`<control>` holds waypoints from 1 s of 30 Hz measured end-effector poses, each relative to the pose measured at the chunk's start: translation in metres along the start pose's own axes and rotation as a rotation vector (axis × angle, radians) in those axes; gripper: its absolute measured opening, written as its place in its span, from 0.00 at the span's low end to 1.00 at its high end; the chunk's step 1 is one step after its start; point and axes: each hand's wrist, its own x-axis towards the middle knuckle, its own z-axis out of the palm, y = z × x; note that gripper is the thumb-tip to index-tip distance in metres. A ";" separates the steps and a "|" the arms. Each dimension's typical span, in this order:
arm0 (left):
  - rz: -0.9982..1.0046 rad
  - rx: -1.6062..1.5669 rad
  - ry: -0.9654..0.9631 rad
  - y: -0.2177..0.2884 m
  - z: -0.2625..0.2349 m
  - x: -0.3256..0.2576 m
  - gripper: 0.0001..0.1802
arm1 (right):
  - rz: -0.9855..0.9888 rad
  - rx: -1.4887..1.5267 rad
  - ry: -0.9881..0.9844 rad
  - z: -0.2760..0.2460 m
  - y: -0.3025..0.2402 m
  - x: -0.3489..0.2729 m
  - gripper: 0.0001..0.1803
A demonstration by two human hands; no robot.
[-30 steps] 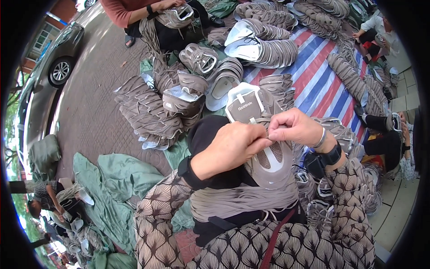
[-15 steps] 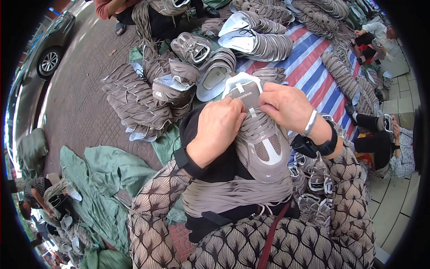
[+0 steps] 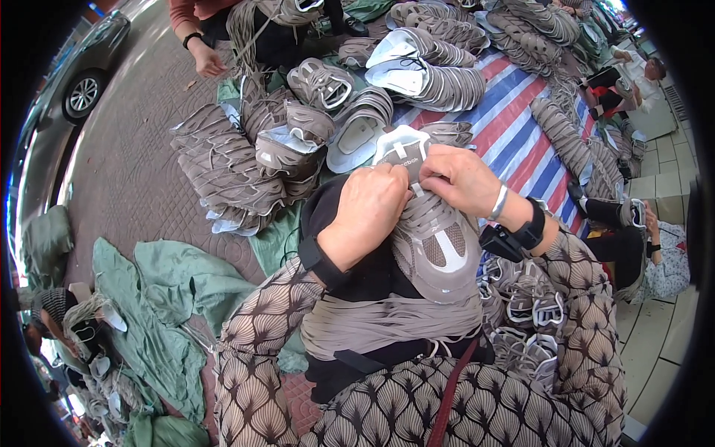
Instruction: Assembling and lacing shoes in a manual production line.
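Note:
A grey-brown shoe upper [image 3: 438, 261] with a white-lined collar lies toe toward me over my black-clad lap, laces threaded across its front. At its left side, by the tongue, my left hand [image 3: 369, 212] is closed, fingers curled on the upper's edge. My right hand [image 3: 463, 179] pinches at the opposite side of the tongue [image 3: 406, 158], near the top eyelets; whether a lace is between those fingertips is hidden. Below the toe, a thick bundle of loose grey-beige laces [image 3: 391, 324] is spread over my lap.
Stacked shoe uppers [image 3: 223, 171] lie ahead to the left, more [image 3: 439, 78] on a striped sheet [image 3: 514, 123]. Laced uppers [image 3: 532, 298] sit by my right arm. Green cloth [image 3: 160, 298] covers ground at left. Other people [image 3: 663, 261] sit around; a car [image 3: 89, 67] stands far left.
My right hand has moved left and slightly down, closer to the tongue and my left hand. At the top left, another person's hand has come down into view.

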 end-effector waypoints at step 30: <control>-0.579 0.502 0.191 -0.140 -0.119 -0.194 0.05 | 0.384 0.241 0.602 0.022 0.009 -0.081 0.11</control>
